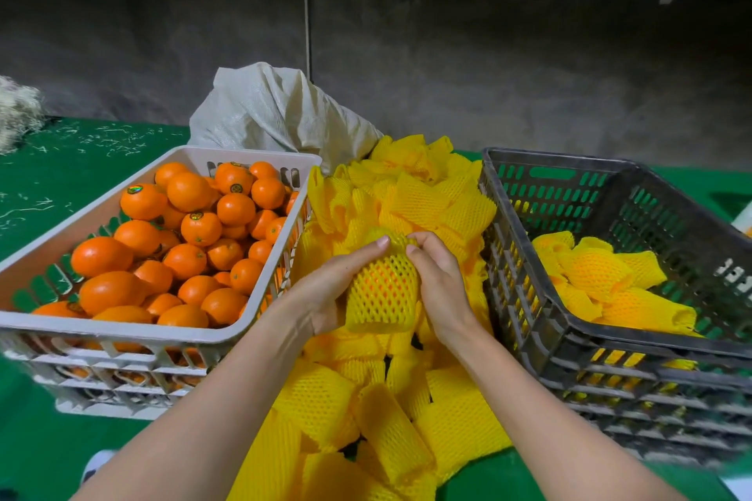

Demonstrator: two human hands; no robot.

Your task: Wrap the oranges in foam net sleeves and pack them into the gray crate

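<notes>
Head view: the gray crate [610, 378] sits at three o'clock holding a few wrapped oranges [602, 273], the white crate [122, 331] of bare oranges [187, 191] at nine, and a heap of foam net sleeves [407, 195] runs between them from twelve to six. At centre, the left hand [325, 289] curls round one sleeve [386, 309] from its nine o'clock side while the right hand [439, 281] pinches its top; the glow through the mesh is probably an orange [372, 279].

It is a fruit-packing shed: a white crate [122, 331] of stickered oranges [187, 252] at left, a gray crate [529, 317] at right, heaped yellow foam net sleeves [423, 191] between, and a woven sack [276, 110] and rough concrete wall [488, 65] behind.
</notes>
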